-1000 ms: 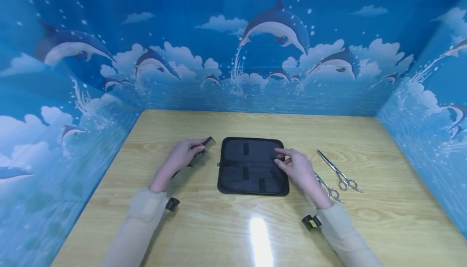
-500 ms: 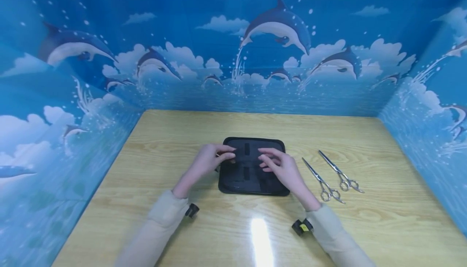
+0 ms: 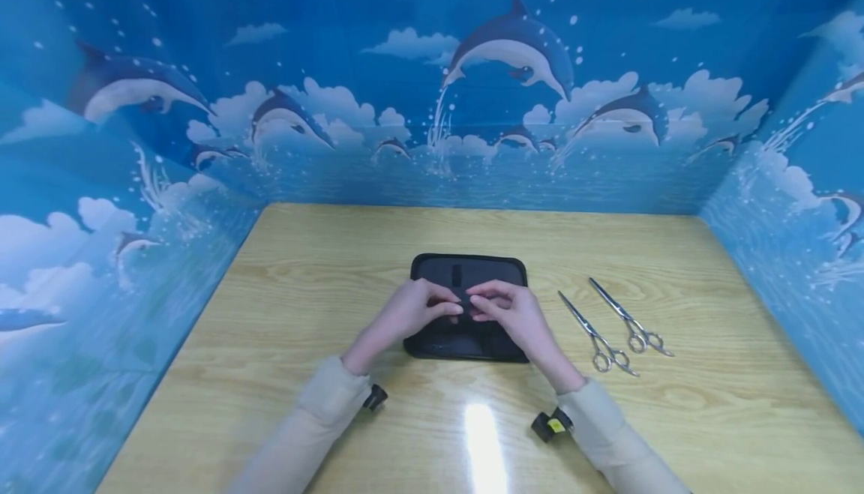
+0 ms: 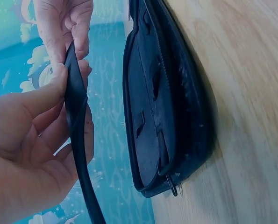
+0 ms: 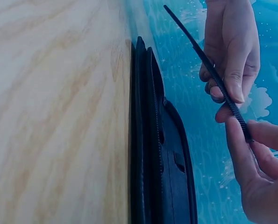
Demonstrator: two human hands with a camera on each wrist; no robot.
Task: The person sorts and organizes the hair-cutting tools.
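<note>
A black comb with fine teeth is held above an unfolded black zip case. My left hand grips the comb around its middle, thumb on one side and fingers on the other. At the comb's end, my right hand pinches it between thumb and fingertips. In the left wrist view the comb slants edge-on past the left fingers. Its dark colour blends into the case in the head view. Inside the case, small elastic loops show on the lining.
Two pairs of silver scissors lie to the right of the case: the nearer scissors and the farther scissors. All this is on a wood-grain table. A blue dolphin-print curtain encloses the back and sides.
My left hand has brought the comb rightward from the table left of the case to over it. My right hand has moved left off the case's right side and now pinches the comb's end.
</note>
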